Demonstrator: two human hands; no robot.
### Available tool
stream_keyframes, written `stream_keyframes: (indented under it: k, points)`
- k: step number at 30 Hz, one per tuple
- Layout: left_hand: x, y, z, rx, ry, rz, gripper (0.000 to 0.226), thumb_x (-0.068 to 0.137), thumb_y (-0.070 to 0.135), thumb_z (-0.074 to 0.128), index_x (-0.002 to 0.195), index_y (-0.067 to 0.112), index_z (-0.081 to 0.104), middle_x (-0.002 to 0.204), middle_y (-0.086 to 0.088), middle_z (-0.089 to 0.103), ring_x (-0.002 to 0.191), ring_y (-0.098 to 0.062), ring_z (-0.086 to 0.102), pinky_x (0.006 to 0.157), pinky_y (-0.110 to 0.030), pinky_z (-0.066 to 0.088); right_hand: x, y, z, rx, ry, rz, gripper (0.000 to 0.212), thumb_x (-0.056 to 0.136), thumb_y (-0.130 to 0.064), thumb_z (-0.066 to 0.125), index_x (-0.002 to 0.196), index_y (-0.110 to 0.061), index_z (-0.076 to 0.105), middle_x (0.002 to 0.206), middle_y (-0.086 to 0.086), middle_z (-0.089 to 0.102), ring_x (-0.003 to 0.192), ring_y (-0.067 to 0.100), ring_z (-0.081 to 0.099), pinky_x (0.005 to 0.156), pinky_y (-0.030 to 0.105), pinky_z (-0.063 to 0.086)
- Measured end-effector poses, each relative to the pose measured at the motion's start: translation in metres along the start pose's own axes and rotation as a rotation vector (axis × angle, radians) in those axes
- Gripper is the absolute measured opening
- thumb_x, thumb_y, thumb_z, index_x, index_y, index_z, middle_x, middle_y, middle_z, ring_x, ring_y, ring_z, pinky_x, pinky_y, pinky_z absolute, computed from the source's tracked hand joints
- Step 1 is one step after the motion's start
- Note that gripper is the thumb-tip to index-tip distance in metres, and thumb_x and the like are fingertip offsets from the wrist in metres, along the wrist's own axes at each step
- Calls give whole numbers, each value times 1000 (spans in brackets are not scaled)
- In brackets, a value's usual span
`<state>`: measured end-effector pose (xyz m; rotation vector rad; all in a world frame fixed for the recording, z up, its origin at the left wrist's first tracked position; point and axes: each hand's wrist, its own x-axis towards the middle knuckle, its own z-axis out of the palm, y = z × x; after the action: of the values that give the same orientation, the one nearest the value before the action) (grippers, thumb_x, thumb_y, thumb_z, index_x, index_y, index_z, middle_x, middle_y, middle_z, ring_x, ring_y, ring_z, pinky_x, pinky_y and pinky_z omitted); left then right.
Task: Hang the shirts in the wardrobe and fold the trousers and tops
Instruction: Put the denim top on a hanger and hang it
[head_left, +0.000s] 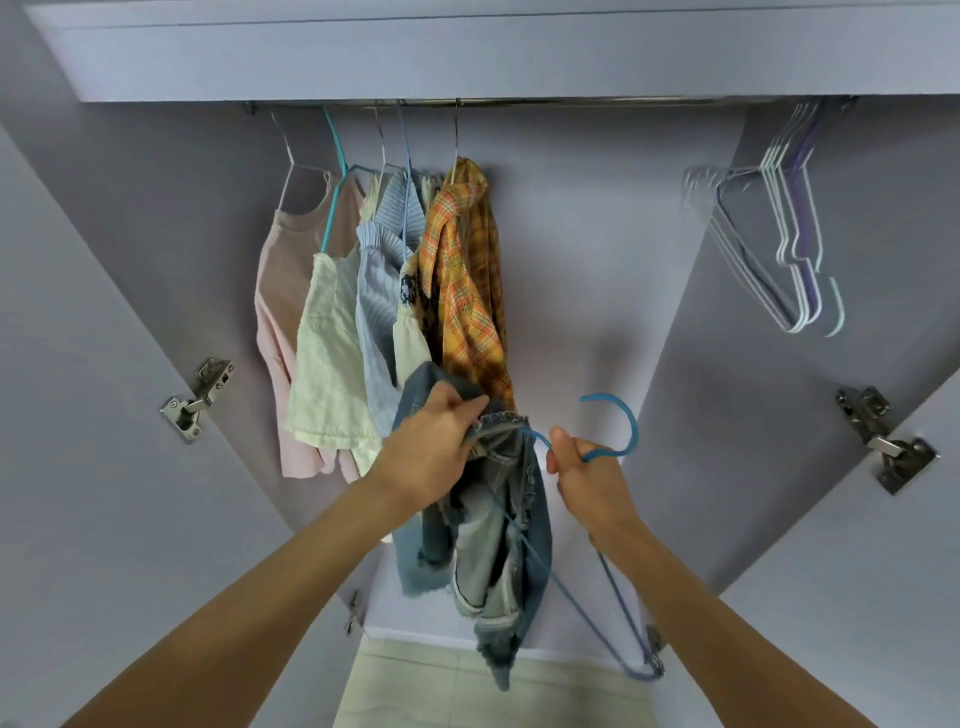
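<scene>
A frayed blue denim garment (493, 561) hangs bunched in front of the open wardrobe. My left hand (431, 447) grips its upper edge. My right hand (587, 478) holds a blue wire hanger (623, 421) just below the hook, and the hanger's frame slants down to the right beside the denim. One end of the hanger runs into the garment's top. On the rail (519, 101) hang several tops: a pink one (280, 291), a cream one (327, 364), a blue striped one (379, 270) and an orange plaid shirt (467, 291).
Several empty white and purple hangers (789, 244) hang at the rail's right end. Both wardrobe doors stand open, with metal hinges at left (197, 400) and right (883, 441). Beige floor tiles (415, 686) show below.
</scene>
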<state>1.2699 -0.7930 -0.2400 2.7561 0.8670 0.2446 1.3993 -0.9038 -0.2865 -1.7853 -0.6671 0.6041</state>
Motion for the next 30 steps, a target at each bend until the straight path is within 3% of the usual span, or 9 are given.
stream_keyframes:
  k: [3,7,9,12,16,21,24,26,30]
  points:
    - [-4,-2,3,117,46,62,55,99,21,41,149,17,18,128,-8,26,96,-26,51,78,-34,50,1,-14,-5,-17,6,-208,50,96,-24,46,47,-14,42,42,-3,41,36,4,37,43,12,30]
    - [0,1,-11,375,269,233,39,90,42,49,112,12,61,107,-7,54,97,-27,50,68,-38,49,-4,-28,-9,3,-33,-358,49,96,-21,47,47,-14,47,39,-7,44,40,3,43,49,9,33]
    - [6,-2,-17,512,335,369,34,87,41,47,87,13,66,80,-2,62,83,-26,58,73,-38,48,-5,-26,-11,52,-107,-336,43,95,-19,48,53,-14,53,36,-9,41,37,3,40,48,10,31]
    - [18,-14,-23,402,142,367,35,93,40,44,100,11,62,86,-5,61,88,-27,59,85,-35,42,-3,-27,-19,218,-475,-209,11,92,-14,54,91,-9,64,57,-5,54,53,7,50,56,20,42]
    - [16,-34,-20,83,31,275,38,96,36,43,111,5,57,97,-11,59,91,-28,57,79,-33,42,22,-22,-50,477,-747,64,33,87,2,54,112,-17,64,105,3,67,98,23,65,79,33,55]
    - [5,-33,-17,30,138,385,44,95,42,39,105,2,56,95,-12,62,88,-27,59,73,-25,36,27,-23,-22,-95,-798,-70,25,91,-18,57,115,-10,54,91,19,53,84,29,56,82,45,52]
    - [-1,-25,-23,-12,219,404,37,92,37,51,96,0,50,83,-8,58,72,-25,56,65,-19,29,21,-29,18,-280,-698,-369,11,89,-13,55,93,-22,54,76,3,57,67,11,55,65,28,51]
    - [-5,-25,-29,-49,274,385,36,89,36,53,93,1,48,77,1,50,65,-18,48,63,-17,25,26,-30,32,-405,-486,-533,27,85,-6,51,72,-29,46,64,-6,47,56,5,44,54,20,37]
    - [-16,-35,-38,2,348,343,54,88,58,37,94,5,50,66,5,49,54,-18,50,53,-21,32,35,-30,28,-604,-427,-570,11,88,-10,46,93,-4,54,77,14,57,67,27,52,59,38,46]
